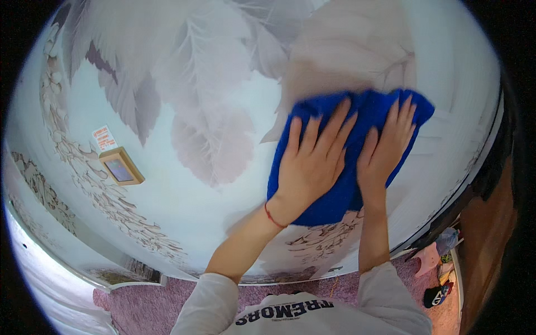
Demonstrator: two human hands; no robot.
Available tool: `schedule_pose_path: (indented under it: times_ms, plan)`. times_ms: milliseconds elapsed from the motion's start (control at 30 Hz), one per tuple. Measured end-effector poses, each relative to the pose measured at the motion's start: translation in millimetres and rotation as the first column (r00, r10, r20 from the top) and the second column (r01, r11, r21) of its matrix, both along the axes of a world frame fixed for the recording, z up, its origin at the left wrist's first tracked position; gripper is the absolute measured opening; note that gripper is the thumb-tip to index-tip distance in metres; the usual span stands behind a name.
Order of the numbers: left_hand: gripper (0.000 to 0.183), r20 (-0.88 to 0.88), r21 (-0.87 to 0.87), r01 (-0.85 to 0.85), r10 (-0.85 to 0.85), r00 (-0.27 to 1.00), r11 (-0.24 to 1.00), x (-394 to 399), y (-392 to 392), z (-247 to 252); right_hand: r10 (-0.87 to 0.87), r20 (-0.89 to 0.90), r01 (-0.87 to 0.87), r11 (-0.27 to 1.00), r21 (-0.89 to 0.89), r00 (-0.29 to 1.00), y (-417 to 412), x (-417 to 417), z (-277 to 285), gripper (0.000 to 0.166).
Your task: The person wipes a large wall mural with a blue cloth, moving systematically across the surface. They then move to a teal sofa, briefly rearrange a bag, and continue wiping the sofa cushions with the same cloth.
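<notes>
A blue cloth (351, 188) is spread against the wall (213, 203), which is covered with a pale mural of large grey-mauve leaves. My left hand (310, 167) lies flat on the cloth's left half, fingers apart, pressing it to the wall. A thin red cord bracelet (274, 217) circles the left wrist. On the cloth's right half, my right hand (385, 153) presses with its fingers pointing up. The upper corner of the cloth reaches past the right fingertips. Both palms are hidden.
A small gold-framed panel (121, 166) with a screen projects from the wall at left, below a printed label (104, 138). Purple carpet (171, 305) lies below. At lower right are a pink plastic stool (427, 258) and a dark cap (435, 296). White fabric (54, 289) hangs or lies at lower left.
</notes>
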State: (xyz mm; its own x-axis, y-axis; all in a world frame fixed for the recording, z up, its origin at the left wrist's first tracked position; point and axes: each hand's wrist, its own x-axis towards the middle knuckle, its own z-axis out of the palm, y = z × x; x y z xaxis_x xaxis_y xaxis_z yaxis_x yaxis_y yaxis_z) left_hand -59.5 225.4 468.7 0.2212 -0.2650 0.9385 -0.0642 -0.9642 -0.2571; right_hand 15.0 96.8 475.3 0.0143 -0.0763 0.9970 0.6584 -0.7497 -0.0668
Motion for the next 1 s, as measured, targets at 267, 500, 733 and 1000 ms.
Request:
schedule_pose_path:
  times_ms: [267, 500, 733, 1000]
  plan:
    - [0.051, -0.157, 0.045, 0.071, -0.063, 0.986, 0.996, 1.6, -13.8, -31.0, -0.016, -0.081, 0.003, 0.988, -0.157, 0.997, -19.9, 2.6, -87.1, 0.052]
    - [0.051, 0.054, -0.047, 0.051, -0.049, 0.997, 0.998, 18.8, -37.4, 37.4, -0.030, -0.041, 0.027, 0.997, -0.065, 0.999, -50.5, 8.3, 16.6, 0.049]
    - [0.046, -0.149, 0.121, 0.076, -0.058, 0.987, 0.990, 17.7, -44.5, -73.3, 0.013, -0.100, -0.029, 0.987, -0.159, 0.995, -45.2, 11.2, -134.8, 0.047]
    - [0.046, -0.117, -0.001, -0.177, 0.175, 0.977, 0.984, -10.6, 18.7, -111.7, 0.117, -0.215, -0.176, 0.944, -0.280, 0.969, -13.5, -15.7, -167.5, 0.033]
